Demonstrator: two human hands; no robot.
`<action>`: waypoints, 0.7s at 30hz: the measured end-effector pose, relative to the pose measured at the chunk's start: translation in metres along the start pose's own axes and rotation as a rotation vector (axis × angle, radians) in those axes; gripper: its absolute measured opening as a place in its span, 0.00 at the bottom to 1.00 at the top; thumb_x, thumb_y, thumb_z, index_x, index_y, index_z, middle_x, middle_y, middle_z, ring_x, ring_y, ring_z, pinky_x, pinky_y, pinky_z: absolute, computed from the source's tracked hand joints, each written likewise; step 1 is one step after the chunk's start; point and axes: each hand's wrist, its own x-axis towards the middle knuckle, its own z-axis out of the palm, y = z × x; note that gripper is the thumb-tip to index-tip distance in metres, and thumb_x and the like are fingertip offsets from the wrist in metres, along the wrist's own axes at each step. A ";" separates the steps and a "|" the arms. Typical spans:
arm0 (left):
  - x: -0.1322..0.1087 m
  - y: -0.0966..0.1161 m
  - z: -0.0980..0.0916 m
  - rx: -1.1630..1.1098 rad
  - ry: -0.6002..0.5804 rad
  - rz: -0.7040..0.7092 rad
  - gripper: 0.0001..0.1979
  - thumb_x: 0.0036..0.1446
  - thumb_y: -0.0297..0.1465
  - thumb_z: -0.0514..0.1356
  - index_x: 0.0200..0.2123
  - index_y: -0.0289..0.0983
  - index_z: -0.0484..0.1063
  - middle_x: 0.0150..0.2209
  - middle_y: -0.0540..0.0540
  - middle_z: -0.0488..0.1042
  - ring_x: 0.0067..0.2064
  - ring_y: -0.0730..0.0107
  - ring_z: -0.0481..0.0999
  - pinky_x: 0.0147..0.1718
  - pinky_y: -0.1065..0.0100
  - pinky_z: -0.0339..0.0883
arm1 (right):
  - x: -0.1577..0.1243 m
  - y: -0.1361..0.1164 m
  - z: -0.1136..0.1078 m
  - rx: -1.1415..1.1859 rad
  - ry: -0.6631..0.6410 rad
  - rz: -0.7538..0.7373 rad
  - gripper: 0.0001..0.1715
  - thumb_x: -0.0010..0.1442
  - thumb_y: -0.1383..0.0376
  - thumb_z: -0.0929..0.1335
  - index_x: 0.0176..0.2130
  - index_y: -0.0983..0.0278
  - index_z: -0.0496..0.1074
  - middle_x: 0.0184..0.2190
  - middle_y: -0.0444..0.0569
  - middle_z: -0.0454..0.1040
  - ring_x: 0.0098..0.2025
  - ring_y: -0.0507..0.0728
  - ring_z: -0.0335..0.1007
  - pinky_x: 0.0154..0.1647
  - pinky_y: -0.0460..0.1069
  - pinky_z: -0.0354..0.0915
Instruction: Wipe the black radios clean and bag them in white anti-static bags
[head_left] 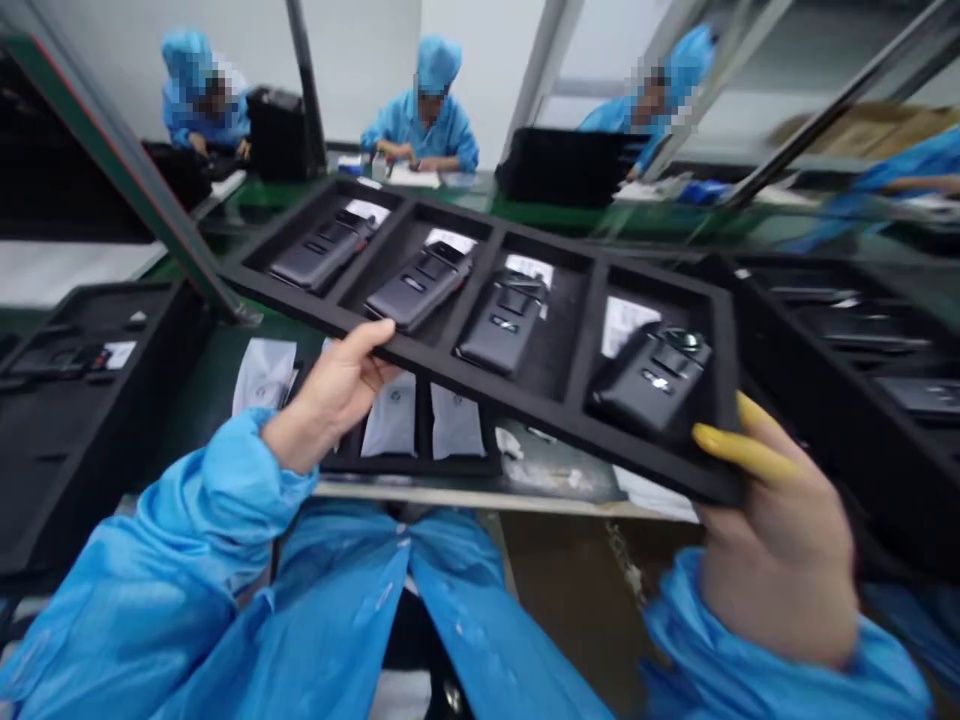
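My two hands hold a black foam tray (480, 368) above the bench, tilted down toward the right. Its compartments carry several dark grey handheld devices (504, 325), each lying beside a white printed label (621, 322). My left hand (337, 390) is closed on the near edge, left of the middle, with the thumb on top. Around the right end grips my right hand (780, 510), with yellow covers on two of its fingers. Beneath the tray, partly hidden by it, a second black tray (416, 464) holds several pale pouches (390, 415).
A black box (847, 400) with more devices stands at the right. At the left is another black case (172, 350) with a device inside. A slanted metal post (150, 200) rises nearby. Several people in blue coats (427, 110) sit across the green bench (465, 190).
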 end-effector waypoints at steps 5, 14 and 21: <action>-0.020 -0.001 -0.086 0.011 0.295 0.044 0.05 0.50 0.26 0.63 0.33 0.37 0.74 0.31 0.52 0.81 0.36 0.72 0.81 0.42 0.70 0.75 | 0.021 0.055 0.070 0.032 -0.276 0.226 0.30 0.27 0.68 0.73 0.37 0.58 0.76 0.36 0.44 0.81 0.45 0.65 0.76 0.46 0.59 0.74; -0.065 -0.058 -0.152 -0.020 0.463 -0.266 0.04 0.51 0.25 0.65 0.32 0.33 0.75 0.30 0.46 0.81 0.34 0.68 0.82 0.42 0.66 0.77 | 0.016 0.152 0.074 -0.201 -0.446 0.264 0.41 0.36 0.60 0.73 0.52 0.57 0.71 0.54 0.46 0.75 0.56 0.64 0.70 0.57 0.61 0.67; -0.050 -0.042 -0.154 0.379 0.408 -0.627 0.17 0.55 0.40 0.65 0.27 0.30 0.74 0.28 0.35 0.80 0.29 0.61 0.82 0.24 0.70 0.73 | 0.020 0.182 0.062 -0.583 -0.227 0.044 0.39 0.40 0.61 0.69 0.54 0.62 0.71 0.57 0.54 0.70 0.60 0.65 0.63 0.65 0.63 0.56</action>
